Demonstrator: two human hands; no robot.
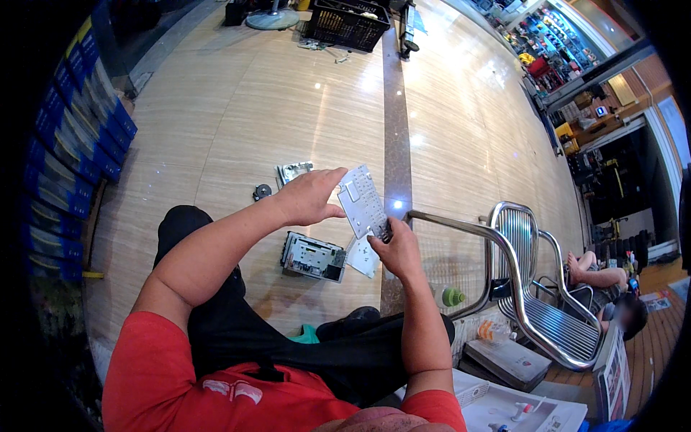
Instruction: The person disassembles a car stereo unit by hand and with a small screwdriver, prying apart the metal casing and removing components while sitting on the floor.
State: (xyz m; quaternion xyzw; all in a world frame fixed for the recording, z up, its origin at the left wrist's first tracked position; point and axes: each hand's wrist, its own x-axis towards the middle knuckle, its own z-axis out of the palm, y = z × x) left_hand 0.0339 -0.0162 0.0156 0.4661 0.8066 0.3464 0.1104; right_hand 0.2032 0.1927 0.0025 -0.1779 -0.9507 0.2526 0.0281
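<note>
A flat silvery metal plate (pixel 364 202) with many small holes is held tilted above the floor between my two hands. My left hand (pixel 311 196) grips its left edge, thumb and fingertips spread along it. Closed on the lower right corner is my right hand (pixel 397 248), thumb on top. Below them an opened boxy metal device (pixel 313 256) lies on the floor, its inside showing. Beside it rests a second pale metal plate (pixel 363 258), partly covered by the held one. A metal part (pixel 294 171) and a small round black part (pixel 262 191) lie beyond my left forearm.
To the right stands a chrome tube chair (pixel 515 266). A green-capped bottle (pixel 452 297) is near its foot. A black crate (pixel 349 25) is at the far side, and blue boxes (pixel 79 137) line the left. Another person (pixel 601 277) is at the far right.
</note>
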